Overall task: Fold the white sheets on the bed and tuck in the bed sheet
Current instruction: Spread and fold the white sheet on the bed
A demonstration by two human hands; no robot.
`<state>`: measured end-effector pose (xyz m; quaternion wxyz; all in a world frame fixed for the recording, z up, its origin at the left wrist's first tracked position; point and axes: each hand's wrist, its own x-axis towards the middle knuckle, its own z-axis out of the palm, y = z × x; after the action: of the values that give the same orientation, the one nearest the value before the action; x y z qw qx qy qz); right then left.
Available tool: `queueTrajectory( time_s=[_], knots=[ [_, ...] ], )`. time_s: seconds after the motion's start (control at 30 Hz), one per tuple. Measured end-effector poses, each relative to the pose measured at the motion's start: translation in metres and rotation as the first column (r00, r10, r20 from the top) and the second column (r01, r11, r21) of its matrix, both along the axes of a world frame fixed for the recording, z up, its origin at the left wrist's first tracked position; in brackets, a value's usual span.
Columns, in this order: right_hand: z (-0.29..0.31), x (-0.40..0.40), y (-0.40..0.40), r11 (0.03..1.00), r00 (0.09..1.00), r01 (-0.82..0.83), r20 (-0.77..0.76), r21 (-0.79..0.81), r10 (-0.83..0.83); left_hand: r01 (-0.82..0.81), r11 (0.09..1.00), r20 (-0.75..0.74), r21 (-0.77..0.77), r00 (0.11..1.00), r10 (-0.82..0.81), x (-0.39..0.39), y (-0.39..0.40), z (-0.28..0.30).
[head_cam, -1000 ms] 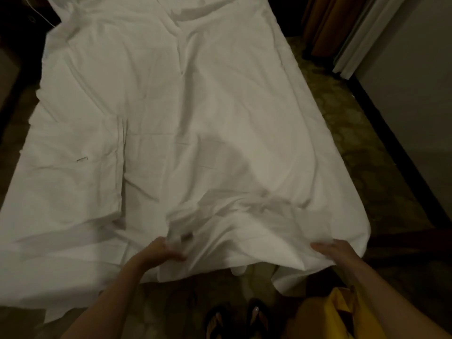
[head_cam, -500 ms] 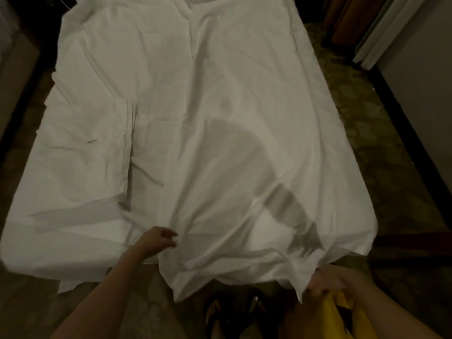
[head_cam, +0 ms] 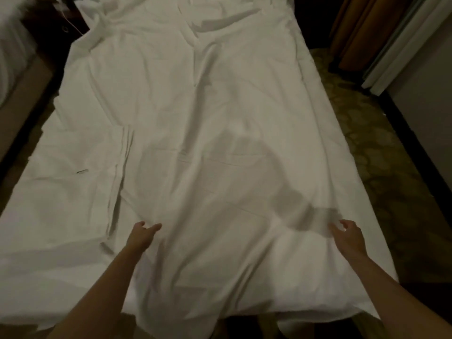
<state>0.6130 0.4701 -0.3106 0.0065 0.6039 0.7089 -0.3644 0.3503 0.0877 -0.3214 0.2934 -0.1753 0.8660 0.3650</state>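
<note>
So the bunched-up white sheet (head_cam: pixel 220 167) just got flung out flat over the bed's foot end, and both the left hand (head_cam: pixel 143 237) and right hand (head_cam: pixel 348 237) have let go, fingers loose, ready for folding.

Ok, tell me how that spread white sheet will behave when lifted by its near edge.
The white sheet is probably floppy: it lies creased and drapes over the bed's edge. Likely light, being thin cloth. It would sag between both hands.

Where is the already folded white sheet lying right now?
In the head view, the folded sheet lies flat on the left side of the bed, just left of and beyond the left hand, beside the spread sheet.
</note>
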Motion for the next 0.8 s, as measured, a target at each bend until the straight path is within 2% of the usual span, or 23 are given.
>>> queueTrajectory(
  time_s=[0.17, 0.23, 0.33, 0.47, 0.6, 0.7, 0.73, 0.8],
  knots=[
    [-0.024, -0.061, 0.062, 0.993, 0.993, 0.101, -0.047, -0.067, -0.104, -0.037, 0.999, -0.005, 0.025, 0.999, 0.037, -0.067, 0.031, -0.025],
    [-0.036, -0.084, 0.078, 0.993, 0.992, 0.105, -0.062, -0.061, -0.109, 0.004, 0.994, -0.013, 0.106, 1.0, -0.002, -0.088, 0.054, -0.03],
    [-0.036, -0.114, 0.088, 0.993, 0.986, 0.111, -0.124, -0.033, -0.114, 0.023, 0.954, 0.076, 0.298, 0.996, -0.047, -0.113, 0.095, -0.025],
    [-0.019, -0.133, 0.093, 0.987, 0.964, 0.135, -0.243, 0.088, -0.11, -0.025, 0.927, -0.006, 0.374, 1.0, 0.029, -0.135, 0.124, -0.014],
    [-0.019, -0.132, 0.092, 0.981, 0.976, 0.15, -0.179, 0.126, -0.126, -0.131, 0.892, 0.179, 0.433, 0.982, 0.058, -0.141, 0.113, -0.022],
    [-0.028, -0.138, 0.094, 0.977, 0.977, 0.2, -0.081, 0.066, -0.195, -0.112, 0.933, 0.017, 0.342, 0.993, 0.113, -0.147, 0.117, -0.032],
    [-0.03, -0.14, 0.095, 0.975, 0.974, 0.22, -0.054, 0.04, -0.218, -0.106, 0.938, 0.001, 0.329, 0.994, 0.112, -0.149, 0.121, -0.03],
    [-0.03, -0.148, 0.096, 0.965, 0.964, 0.263, -0.035, -0.012, -0.264, -0.106, 0.919, 0.079, 0.38, 0.993, 0.082, -0.156, 0.134, -0.023]
  ],
)
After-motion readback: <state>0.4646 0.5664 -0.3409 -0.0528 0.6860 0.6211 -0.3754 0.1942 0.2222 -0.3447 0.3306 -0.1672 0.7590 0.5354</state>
